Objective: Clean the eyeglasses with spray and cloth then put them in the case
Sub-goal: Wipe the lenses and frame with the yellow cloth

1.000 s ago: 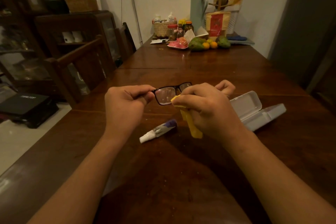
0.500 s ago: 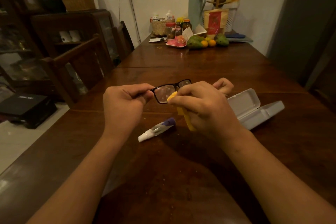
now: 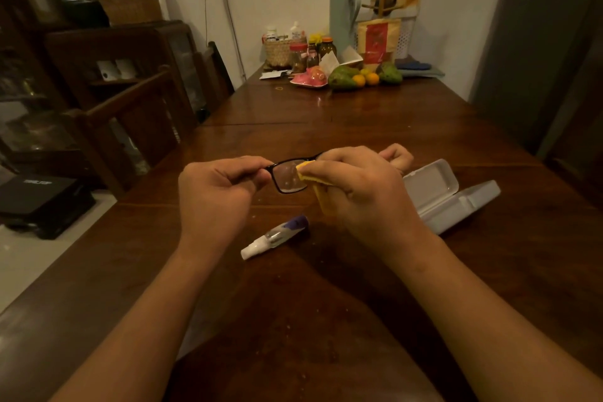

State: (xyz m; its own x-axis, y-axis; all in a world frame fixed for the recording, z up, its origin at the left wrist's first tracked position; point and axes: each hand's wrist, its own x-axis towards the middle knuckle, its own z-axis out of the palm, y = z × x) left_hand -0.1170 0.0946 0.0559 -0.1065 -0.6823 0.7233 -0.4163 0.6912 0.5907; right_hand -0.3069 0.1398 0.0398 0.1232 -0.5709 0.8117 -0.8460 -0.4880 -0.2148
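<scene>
Black-framed eyeglasses (image 3: 287, 177) are held above the wooden table (image 3: 326, 303). My left hand (image 3: 215, 192) pinches their left end. My right hand (image 3: 362, 192) grips a yellow cloth (image 3: 321, 196) and presses it against the right part of the glasses, hiding the right lens. A small spray bottle (image 3: 275, 236) with a white cap and purple end lies on the table below my hands. A white glasses case (image 3: 447, 194) lies open to the right of my right hand.
Fruit (image 3: 359, 77), jars, a woven basket (image 3: 280, 50) and a tall jug (image 3: 341, 23) crowd the table's far end. Wooden chairs (image 3: 130, 121) stand along the left side, in front of a dark cabinet. A black box (image 3: 39, 199) sits on the floor at left.
My right hand with the cloth has slid left along the glasses, covering more of the frame. The left hand keeps its hold. Bottle and case have not moved.
</scene>
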